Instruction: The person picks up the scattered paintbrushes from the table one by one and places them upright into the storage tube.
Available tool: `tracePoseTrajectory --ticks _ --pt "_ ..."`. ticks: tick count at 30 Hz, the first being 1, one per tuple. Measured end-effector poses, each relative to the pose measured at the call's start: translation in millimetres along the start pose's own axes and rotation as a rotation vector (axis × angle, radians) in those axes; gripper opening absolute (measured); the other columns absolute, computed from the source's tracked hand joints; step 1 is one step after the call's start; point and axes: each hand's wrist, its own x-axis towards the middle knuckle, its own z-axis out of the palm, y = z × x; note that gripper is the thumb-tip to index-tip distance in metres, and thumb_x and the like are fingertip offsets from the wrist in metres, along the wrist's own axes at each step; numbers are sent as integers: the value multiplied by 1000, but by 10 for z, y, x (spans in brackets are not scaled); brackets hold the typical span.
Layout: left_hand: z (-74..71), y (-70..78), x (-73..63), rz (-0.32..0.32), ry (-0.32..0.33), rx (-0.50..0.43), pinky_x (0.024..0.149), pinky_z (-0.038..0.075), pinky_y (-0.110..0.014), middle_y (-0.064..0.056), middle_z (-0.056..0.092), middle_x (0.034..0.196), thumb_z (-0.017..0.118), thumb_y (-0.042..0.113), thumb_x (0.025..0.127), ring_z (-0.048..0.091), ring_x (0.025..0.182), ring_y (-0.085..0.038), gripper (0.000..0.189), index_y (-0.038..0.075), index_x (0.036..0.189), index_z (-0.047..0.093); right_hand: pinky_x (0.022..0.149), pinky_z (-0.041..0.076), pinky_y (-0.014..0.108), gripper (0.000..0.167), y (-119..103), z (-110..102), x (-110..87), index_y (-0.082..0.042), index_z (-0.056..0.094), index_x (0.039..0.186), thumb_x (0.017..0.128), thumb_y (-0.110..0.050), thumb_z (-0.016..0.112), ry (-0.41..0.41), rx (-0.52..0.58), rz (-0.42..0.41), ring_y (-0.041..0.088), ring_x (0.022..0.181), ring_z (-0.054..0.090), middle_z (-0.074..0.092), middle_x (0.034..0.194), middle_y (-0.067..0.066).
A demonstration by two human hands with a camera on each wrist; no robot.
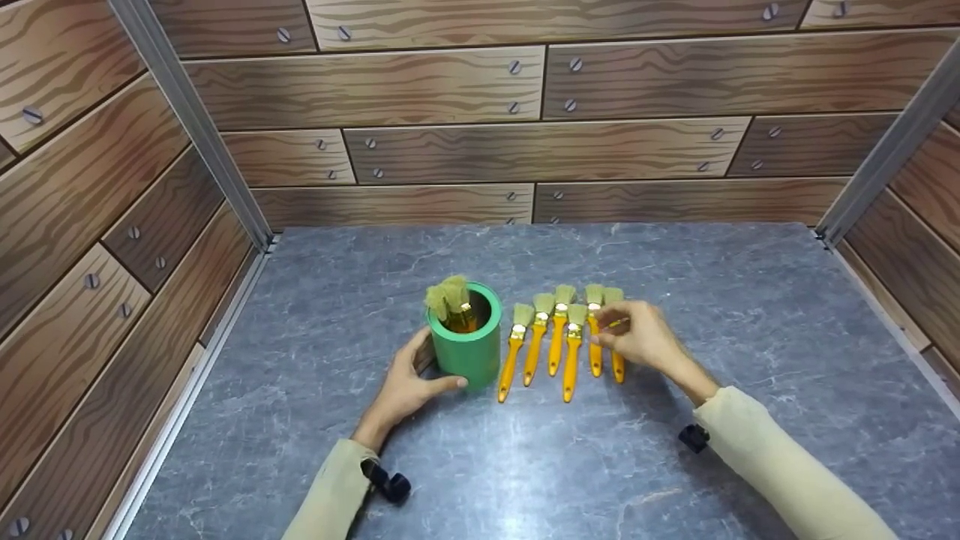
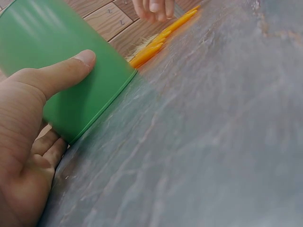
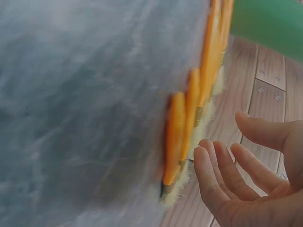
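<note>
The left hand grips a green can, upright at its two o'clock. The right hand is relaxed and ungrasping; its wrist view reveals the gap between thumb and fingers. Six brushes lie on the surface toward its nine o'clock. Only the head view shows bristles at the can's ten o'clock.

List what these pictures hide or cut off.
Head view: handle ends of brushes in the green can, hidden by its wall.
Head view: rightmost loose brush, its middle behind the right hand.
Right wrist view: part of the can, cut off by top and right edges.
</note>
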Motion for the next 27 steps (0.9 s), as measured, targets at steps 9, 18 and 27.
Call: tracePoseTrajectory --ticks 9,18,27 --pt "1 6 -3 14 -5 12 128 39 -48 -9 51 163 97 14 79 48 152 -31 104 15 165 40 80 68 43 32 117 -32 -23 8 76 112 84 -1 88 8 -83 9 35 89 77 77 103 24" --pt "-4 15 -10 9 -1 15 129 38 -47 -6 51 163 98 16 79 46 153 -28 104 18 165 40 75 58 31 31 196 -56 -7 2 74 99 79 -11 94 -8 -156 83 21 82 70 76 93 15" --pt "-3 4 0 6 2 4 129 37 -47 -8 51 164 98 14 78 46 153 -30 104 16 165 41 70 56 25 40 255 -104 8 4 71 105 80 -17 95 -45 -107 223 17 80 67 76 90 10"
